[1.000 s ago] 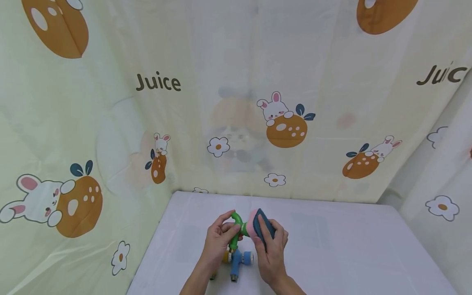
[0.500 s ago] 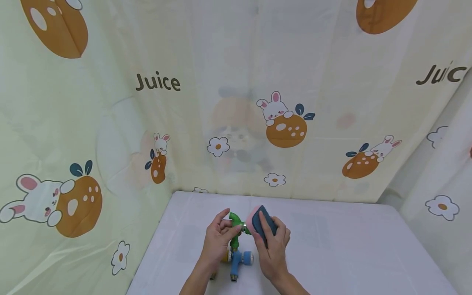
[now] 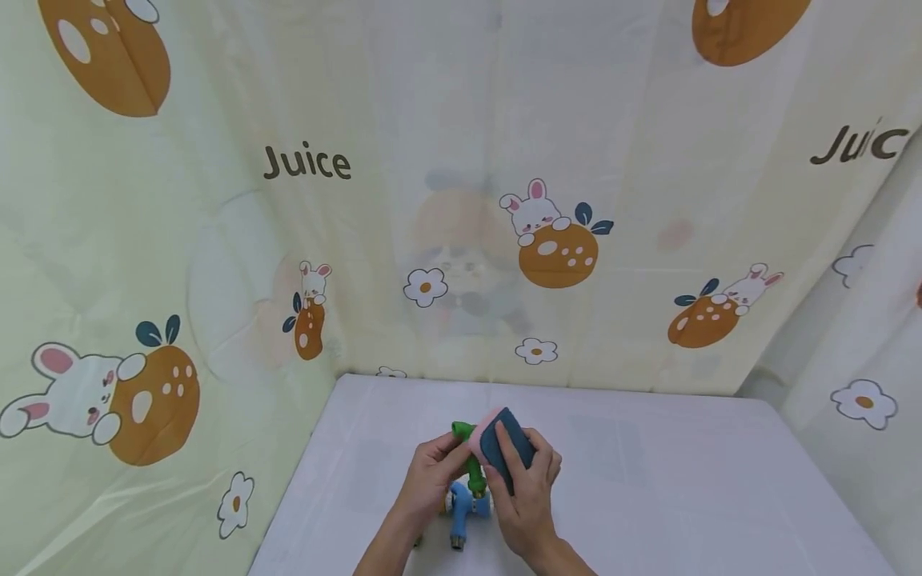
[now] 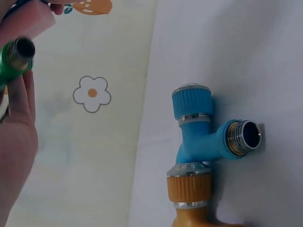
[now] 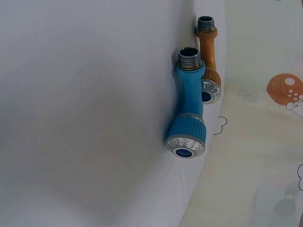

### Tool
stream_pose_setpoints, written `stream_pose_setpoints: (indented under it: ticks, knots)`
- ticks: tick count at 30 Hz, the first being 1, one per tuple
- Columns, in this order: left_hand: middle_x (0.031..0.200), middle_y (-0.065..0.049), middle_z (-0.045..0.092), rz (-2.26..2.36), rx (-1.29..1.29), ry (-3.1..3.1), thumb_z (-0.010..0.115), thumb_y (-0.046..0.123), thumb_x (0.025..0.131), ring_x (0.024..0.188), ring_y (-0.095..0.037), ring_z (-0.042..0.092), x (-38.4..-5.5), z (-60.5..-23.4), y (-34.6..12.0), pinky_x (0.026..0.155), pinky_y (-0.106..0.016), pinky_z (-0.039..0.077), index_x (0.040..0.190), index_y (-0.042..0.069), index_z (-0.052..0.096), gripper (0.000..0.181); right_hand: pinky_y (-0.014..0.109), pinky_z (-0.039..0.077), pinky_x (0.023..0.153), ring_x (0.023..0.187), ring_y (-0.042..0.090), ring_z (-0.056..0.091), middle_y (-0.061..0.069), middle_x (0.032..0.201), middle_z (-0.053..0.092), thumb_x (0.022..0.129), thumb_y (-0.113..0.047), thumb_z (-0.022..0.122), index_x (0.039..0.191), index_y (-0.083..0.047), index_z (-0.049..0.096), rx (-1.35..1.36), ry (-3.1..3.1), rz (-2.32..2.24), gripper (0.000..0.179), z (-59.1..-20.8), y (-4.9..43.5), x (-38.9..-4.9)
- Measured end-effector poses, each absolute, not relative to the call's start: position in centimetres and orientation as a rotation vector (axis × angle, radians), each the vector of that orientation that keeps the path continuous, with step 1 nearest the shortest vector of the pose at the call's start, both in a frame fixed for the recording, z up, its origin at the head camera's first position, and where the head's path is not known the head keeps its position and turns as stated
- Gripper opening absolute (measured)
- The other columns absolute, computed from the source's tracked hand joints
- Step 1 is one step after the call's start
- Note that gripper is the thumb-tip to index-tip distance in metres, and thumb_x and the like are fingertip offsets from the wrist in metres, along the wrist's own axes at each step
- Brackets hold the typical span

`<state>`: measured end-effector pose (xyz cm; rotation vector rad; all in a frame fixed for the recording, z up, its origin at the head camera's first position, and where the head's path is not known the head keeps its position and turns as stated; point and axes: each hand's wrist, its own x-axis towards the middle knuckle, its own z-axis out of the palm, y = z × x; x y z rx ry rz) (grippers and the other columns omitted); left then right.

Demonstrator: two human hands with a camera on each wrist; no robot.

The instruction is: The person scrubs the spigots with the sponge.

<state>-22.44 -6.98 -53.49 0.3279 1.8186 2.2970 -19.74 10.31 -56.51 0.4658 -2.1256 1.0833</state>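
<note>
In the head view my left hand [image 3: 430,482] holds a green angle valve [image 3: 476,482] above the table. My right hand [image 3: 531,498] grips a sponge [image 3: 515,424] with a pink side and a dark blue side. The pink side faces the valve and covers its middle in this view. From the left wrist, the threaded metal end of the green valve [image 4: 13,59] shows below the pink of the sponge [image 4: 31,21]. Under the hands a blue angle valve [image 3: 458,522] lies on the table, beside an orange one [image 5: 208,53] mostly hidden in the head view.
A white-covered table [image 3: 648,480] carries the valves. Pale curtains [image 3: 461,320] printed with bunnies, oranges and flowers hang behind it and at both sides. The blue valve [image 4: 195,137] and orange valve [image 4: 189,188] lie close together, threaded ends bare.
The green valve has turned in my left hand, its lower end swinging right. The sponge has shifted left and slightly down, now overlapping the valve's middle.
</note>
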Motion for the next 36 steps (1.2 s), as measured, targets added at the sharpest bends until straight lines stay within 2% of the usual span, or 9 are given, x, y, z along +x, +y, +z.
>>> stream_pose_setpoints:
  ticks: [6,11,15,19,24,28,36]
  knots:
    - [0.134,-0.002,0.071,2.256,0.490,1.723,0.066,0.020,0.103,0.127,-0.018,0.066,-22.39,-53.49,-7.01,0.108,-0.038,0.053,0.140,0.007,0.064,0.039,0.039,0.026,0.092,0.124,0.026,0.024,0.023,0.144,0.032,0.097,-0.003,0.060,0.160,-0.013,0.042,0.394,-2.103,1.263,0.066,-56.20,10.29,-19.67]
    - [0.148,-0.001,0.060,2.280,0.471,1.682,0.071,0.018,0.099,0.133,-0.021,0.061,-22.18,-53.36,-6.77,0.110,-0.037,0.051,0.140,0.008,0.063,0.043,0.029,0.032,0.092,0.127,0.016,0.024,0.018,0.143,0.032,0.102,-0.001,0.051,0.163,-0.012,0.033,0.409,-2.113,1.423,0.065,-56.41,10.11,-19.36]
    - [0.143,-0.002,0.063,2.292,0.442,1.714,0.073,0.021,0.098,0.131,-0.022,0.063,-22.09,-53.25,-6.44,0.110,-0.037,0.052,0.138,0.009,0.064,0.043,0.026,0.033,0.090,0.127,0.015,0.025,0.017,0.142,0.033,0.103,0.000,0.049,0.164,-0.012,0.031,0.395,-2.112,1.443,0.065,-56.51,9.97,-19.28]
    - [0.136,-0.002,0.067,2.302,0.416,1.766,0.072,0.021,0.099,0.127,-0.021,0.065,-22.04,-53.32,-6.19,0.108,-0.037,0.053,0.137,0.009,0.065,0.041,0.031,0.030,0.096,0.129,0.015,0.023,0.016,0.142,0.033,0.104,-0.002,0.048,0.164,-0.014,0.030,0.390,-2.124,1.465,0.064,-56.27,9.91,-19.25]
    - [0.137,-0.006,0.066,2.288,0.373,1.750,0.071,0.024,0.100,0.124,-0.018,0.066,-22.13,-53.36,-6.17,0.106,-0.036,0.055,0.143,0.010,0.059,0.047,0.032,0.028,0.098,0.129,0.014,0.022,0.016,0.143,0.032,0.105,-0.001,0.046,0.165,-0.013,0.028,0.411,-2.134,1.481,0.063,-56.14,9.91,-19.13]
    - [0.134,-0.007,0.067,2.294,0.322,1.708,0.072,0.025,0.099,0.120,-0.015,0.067,-22.14,-53.26,-6.32,0.104,-0.033,0.056,0.145,0.006,0.055,0.053,0.027,0.030,0.097,0.128,0.013,0.022,0.012,0.144,0.031,0.105,-0.001,0.046,0.165,-0.013,0.028,0.438,-2.134,1.462,0.063,-56.25,9.87,-19.05]
    - [0.138,-0.008,0.065,2.380,0.198,1.649,0.066,0.031,0.103,0.123,-0.014,0.066,-22.26,-53.35,-6.76,0.105,-0.026,0.054,0.146,0.000,0.052,0.055,0.027,0.033,0.097,0.129,0.017,0.027,0.016,0.147,0.034,0.100,-0.002,0.056,0.161,-0.014,0.040,0.529,-2.153,1.349,0.064,-56.52,9.92,-18.89]
